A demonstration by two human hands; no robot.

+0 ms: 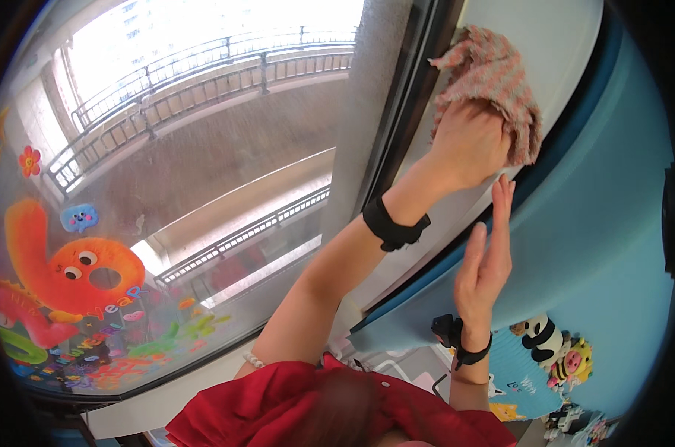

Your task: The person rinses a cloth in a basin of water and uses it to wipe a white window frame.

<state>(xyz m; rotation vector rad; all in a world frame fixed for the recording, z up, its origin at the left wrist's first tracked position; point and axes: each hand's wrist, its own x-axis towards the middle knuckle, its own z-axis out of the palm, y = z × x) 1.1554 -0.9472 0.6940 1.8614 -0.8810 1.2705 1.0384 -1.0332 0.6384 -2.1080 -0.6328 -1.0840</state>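
Note:
My left hand [471,139] is curled on a pink and grey striped cloth [497,70], which lies bunched against a white panel [561,39] beside the dark window frame. The cloth covers my fingertips. Below it, my right hand [488,262] is raised with straight fingers and the thumb apart, holding nothing. Its fingertips are near the panel's lower edge, by a blue padded surface [572,184]; whether they touch is unclear. Both wrists wear black bands.
A large glass window [231,145] with colourful stickers [100,268] fills the left; railings show through it. A panda plush [538,338] and other small toys sit at lower right, beside a light-blue knitted cloth [524,385]. A white ledge [147,410] runs under the window.

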